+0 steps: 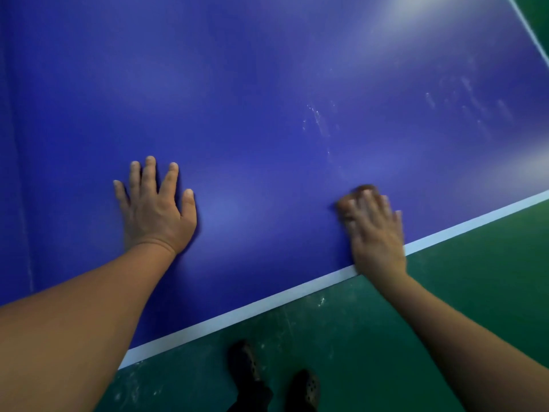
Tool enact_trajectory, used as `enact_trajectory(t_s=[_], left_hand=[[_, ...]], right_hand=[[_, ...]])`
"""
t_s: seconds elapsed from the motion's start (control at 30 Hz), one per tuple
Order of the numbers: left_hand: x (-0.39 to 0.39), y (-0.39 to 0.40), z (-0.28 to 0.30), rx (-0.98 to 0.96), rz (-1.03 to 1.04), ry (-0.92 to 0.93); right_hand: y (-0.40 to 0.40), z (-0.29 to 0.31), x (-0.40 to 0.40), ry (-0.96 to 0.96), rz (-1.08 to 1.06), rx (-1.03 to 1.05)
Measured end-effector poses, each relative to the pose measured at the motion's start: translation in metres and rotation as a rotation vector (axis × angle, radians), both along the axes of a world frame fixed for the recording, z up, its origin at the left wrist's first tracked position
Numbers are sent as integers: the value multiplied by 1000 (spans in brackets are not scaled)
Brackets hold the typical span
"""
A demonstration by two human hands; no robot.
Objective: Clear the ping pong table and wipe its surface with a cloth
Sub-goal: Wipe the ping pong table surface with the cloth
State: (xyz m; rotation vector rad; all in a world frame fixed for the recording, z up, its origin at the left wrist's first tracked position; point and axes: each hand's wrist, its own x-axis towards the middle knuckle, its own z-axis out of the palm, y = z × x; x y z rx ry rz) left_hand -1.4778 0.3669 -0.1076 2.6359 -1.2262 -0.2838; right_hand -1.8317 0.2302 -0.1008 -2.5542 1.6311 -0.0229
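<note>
At the bottom of the view, two dark perforated shoes (306, 385) are seen on the green floor (445, 307). Just beyond them runs the white edge line (237, 313) of the blue tabletop (237, 99).

The left hand (156, 209) is laid flat on the tabletop, palm down, with its fingers (150, 173) straight and spread apart. The right hand (375, 233) is pressed on the tabletop just inside the edge line and is blurred; its fingers (368, 203) are laid fairly straight over a small dark cloth (364, 189), only a sliver of which is seen past the fingertips. Whether the cloth is pinched cannot be told.

Farther out on the tabletop, pale smears (319, 120) are seen beyond the right hand, and more faint marks (466, 99) toward the far right. A bright glare (398, 22) is reflected near the far edge.
</note>
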Motion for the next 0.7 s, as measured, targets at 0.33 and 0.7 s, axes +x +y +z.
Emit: enact_trajectory(t_s=[0.33, 0.7], left_hand=[[-1, 0, 2, 18, 12, -7], [-34, -15, 14, -8, -4, 4]], right_hand=[[47, 2, 65, 6, 297, 85], [3, 6, 67, -43, 99, 112]])
